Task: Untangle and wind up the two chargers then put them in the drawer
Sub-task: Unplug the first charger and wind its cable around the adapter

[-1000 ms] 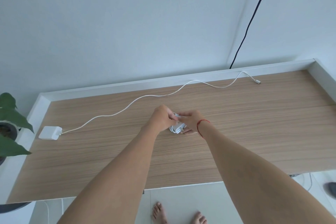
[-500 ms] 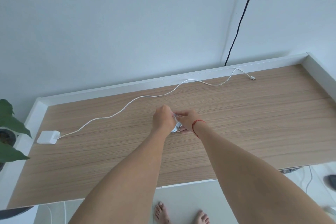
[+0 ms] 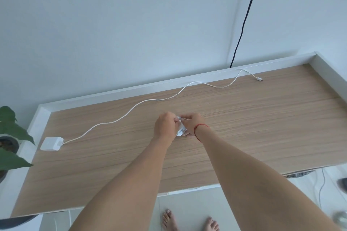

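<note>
White charger [image 3: 180, 130], prongs [image 3: 185, 134] seemingly toward person, pinched between left hand [image 3: 165, 125], right hand [image 3: 192, 124]

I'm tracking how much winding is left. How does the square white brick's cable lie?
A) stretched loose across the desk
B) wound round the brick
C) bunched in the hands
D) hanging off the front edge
A: the cable runs unwound over the desk from the brick at the left to its plug near the far right corner; the left hand and right hand hold the other charger.
</note>
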`<state>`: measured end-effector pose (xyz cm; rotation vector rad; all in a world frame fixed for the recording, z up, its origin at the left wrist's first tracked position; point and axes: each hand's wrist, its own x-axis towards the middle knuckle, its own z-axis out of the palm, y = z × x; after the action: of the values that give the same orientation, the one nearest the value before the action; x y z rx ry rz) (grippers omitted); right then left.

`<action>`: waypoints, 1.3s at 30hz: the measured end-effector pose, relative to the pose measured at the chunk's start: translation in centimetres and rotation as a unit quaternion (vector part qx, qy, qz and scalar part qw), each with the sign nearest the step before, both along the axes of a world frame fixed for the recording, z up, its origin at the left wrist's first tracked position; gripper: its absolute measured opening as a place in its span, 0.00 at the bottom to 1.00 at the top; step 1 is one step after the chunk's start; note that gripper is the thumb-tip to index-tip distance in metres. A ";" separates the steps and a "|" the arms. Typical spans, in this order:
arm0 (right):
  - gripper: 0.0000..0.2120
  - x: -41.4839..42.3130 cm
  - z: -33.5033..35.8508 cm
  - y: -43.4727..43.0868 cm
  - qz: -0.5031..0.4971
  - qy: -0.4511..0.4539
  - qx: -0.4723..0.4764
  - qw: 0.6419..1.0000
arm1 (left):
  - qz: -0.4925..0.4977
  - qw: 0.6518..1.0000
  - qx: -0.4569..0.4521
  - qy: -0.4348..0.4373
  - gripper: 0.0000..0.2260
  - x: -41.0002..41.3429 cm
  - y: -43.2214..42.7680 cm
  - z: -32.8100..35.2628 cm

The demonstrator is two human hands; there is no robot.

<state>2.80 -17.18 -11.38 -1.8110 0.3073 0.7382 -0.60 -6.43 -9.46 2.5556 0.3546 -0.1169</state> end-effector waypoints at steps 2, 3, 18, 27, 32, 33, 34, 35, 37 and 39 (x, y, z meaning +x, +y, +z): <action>0.12 0.0 -0.5 -0.1 -0.009 0.004 0.007 1.000 | -0.026 1.000 -0.010 -0.002 0.07 -0.4 0.3 -0.4; 0.12 0.0 -0.6 -0.1 -0.011 0.004 0.011 1.000 | -0.033 0.999 -0.018 -0.004 0.07 -0.5 0.6 -0.4; 0.13 -0.1 -1.4 -0.5 -0.024 0.004 0.024 0.999 | 0.084 0.984 -0.149 -0.050 0.05 0.0 -0.1 -1.5; 0.12 -0.3 -1.3 -0.4 -0.037 0.004 0.022 0.999 | 0.131 0.960 -0.245 -0.046 0.22 -1.7 1.1 -1.2; 0.13 -0.1 -0.9 -0.3 -0.027 0.005 0.005 1.000 | 0.134 0.953 -0.265 -0.054 0.10 -1.6 1.7 -1.3; 0.14 0.0 -0.7 -0.2 -0.016 -0.001 -0.006 1.000 | 0.136 0.956 -0.251 -0.061 0.09 -1.7 1.8 -1.3; 0.15 0.1 -0.6 -0.1 -0.003 -0.013 -0.020 1.000 | 0.137 0.959 -0.237 -0.067 0.08 -1.8 1.9 -1.4; 0.16 0.1 -0.5 0.1 0.005 -0.026 -0.035 0.999 | 0.132 0.962 -0.228 -0.070 0.06 -2.1 2.0 -1.5; 0.18 0.0 -0.6 0.4 0.001 -0.046 -0.059 0.997 | 0.108 0.967 -0.222 -0.068 0.02 -2.8 2.2 -2.0; 0.19 0.0 -0.9 0.8 -0.011 -0.052 -0.078 0.996 | 0.098 0.969 -0.222 -0.047 0.04 -3.4 2.7 -2.4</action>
<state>2.83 -16.41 -12.28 -1.9829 0.3225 0.6153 -3.97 -3.74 -11.88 2.0642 0.4828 0.0001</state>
